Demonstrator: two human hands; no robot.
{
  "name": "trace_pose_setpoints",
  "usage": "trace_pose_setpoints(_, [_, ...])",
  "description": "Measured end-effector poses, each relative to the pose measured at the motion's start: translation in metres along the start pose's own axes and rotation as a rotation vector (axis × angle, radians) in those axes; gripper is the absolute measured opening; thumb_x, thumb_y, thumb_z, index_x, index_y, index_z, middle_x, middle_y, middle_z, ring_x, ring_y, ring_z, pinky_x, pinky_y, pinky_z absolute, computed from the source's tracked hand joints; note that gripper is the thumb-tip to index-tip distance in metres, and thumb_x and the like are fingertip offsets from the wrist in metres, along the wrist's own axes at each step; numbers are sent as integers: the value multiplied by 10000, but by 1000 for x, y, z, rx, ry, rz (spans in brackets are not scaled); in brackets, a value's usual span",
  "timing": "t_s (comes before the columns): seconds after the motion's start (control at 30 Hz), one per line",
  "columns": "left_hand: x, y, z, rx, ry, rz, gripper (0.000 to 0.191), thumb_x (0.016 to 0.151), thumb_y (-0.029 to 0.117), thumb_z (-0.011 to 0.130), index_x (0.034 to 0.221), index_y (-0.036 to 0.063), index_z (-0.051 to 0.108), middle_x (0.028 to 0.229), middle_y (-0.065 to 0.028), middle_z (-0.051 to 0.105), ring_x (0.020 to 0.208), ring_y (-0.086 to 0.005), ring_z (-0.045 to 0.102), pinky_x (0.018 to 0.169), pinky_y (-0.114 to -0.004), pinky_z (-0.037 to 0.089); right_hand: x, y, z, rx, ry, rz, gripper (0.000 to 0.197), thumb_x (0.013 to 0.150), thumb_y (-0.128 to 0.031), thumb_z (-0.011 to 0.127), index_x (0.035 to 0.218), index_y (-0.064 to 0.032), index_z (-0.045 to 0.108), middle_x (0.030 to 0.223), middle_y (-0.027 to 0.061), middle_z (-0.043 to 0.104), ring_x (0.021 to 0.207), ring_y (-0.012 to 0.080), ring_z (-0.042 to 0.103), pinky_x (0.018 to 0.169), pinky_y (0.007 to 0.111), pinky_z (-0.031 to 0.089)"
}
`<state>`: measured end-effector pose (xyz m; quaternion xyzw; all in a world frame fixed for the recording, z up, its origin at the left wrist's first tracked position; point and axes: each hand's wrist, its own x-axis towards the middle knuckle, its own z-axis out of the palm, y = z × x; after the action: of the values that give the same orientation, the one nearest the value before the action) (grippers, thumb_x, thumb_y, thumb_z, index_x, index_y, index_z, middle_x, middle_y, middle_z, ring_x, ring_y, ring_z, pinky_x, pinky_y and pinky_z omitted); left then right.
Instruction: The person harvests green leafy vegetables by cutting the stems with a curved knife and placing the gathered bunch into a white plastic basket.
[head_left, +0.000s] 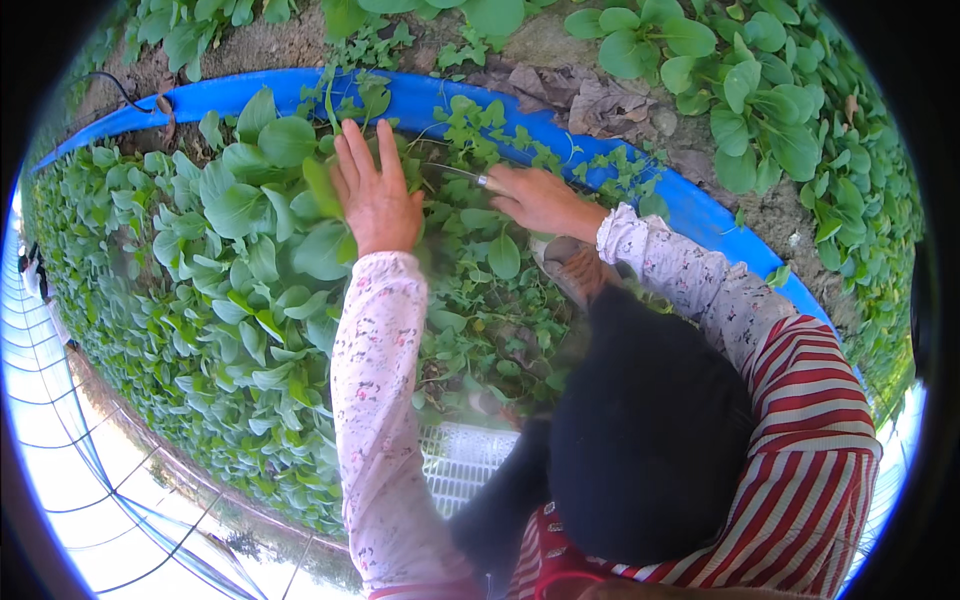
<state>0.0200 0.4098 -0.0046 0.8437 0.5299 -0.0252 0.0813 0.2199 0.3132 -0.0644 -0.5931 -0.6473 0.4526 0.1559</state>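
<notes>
My left hand (381, 201) reaches into broad-leaved green plants (244, 199), palm down with its fingers stretched and apart. A blurred leaf (321, 187) lies against the side of its fingers. To its right, my right hand (536, 199) grips a small blade tool (450, 169), a knife or sickle. Its thin metal blade points left toward my left hand, with a shiny collar at the handle; the tip is lost among the leaves. Small lobed-leaf plants (480, 124) grow around the blade, in front of a flat blue plastic hose or strip (420, 97).
A white slatted plastic crate (461, 457) sits low between my left arm and my dark-clothed leg. A brown shoe (574, 266) stands below my right hand. Dry leaves (607, 105) lie beyond the blue strip, with more leafy plants (757, 112) at right. Greenhouse framing (112, 491) curves at lower left.
</notes>
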Motion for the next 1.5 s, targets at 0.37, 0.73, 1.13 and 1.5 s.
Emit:
trace_pose_setpoints(0.37, [-31, -40, 15, -162, 42, -174, 1195, 647, 198, 854, 1510, 40, 43, 1463, -210, 367, 1350, -384, 352, 1094, -530, 282, 24, 0, 18, -11, 2, -73, 243, 892, -193, 578, 1071, -64, 475, 867, 194, 622, 795, 408, 614, 666, 509, 478])
trace_pose_setpoints(0.73, [-46, -56, 33, 6, 19, -101, 542, 659, 228, 832, 1163, 146, 651, 1457, -212, 354, 1314, -443, 368, 1068, -550, 313, 44, -20, 12, -71, -233, 164, 246, 883, -85, 460, 1084, 45, 512, 813, 269, 644, 754, 440, 643, 673, 532, 478])
trace_pose_setpoints(1.13, [-55, -42, 29, 108, 19, 16, 274, 741, 211, 741, 1015, 215, 721, 1405, -98, 459, 1333, -403, 362, 1053, -645, 270, -1, 12, 6, -74, -112, 60, 257, 845, -152, 590, 1081, -56, 563, 734, 141, 625, 665, 290, 635, 596, 449, 473])
trace_pose_setpoints(1.5, [-72, -19, 26, -138, 98, 2, 261, 729, 166, 758, 987, 192, 729, 1284, -37, 553, 1311, -313, 408, 1089, -656, 197, 63, -19, 33, 1119, -170, 440, 238, 843, -262, 706, 920, -68, 593, 634, -15, 523, 432, 72, 432, 388, 241, 317])
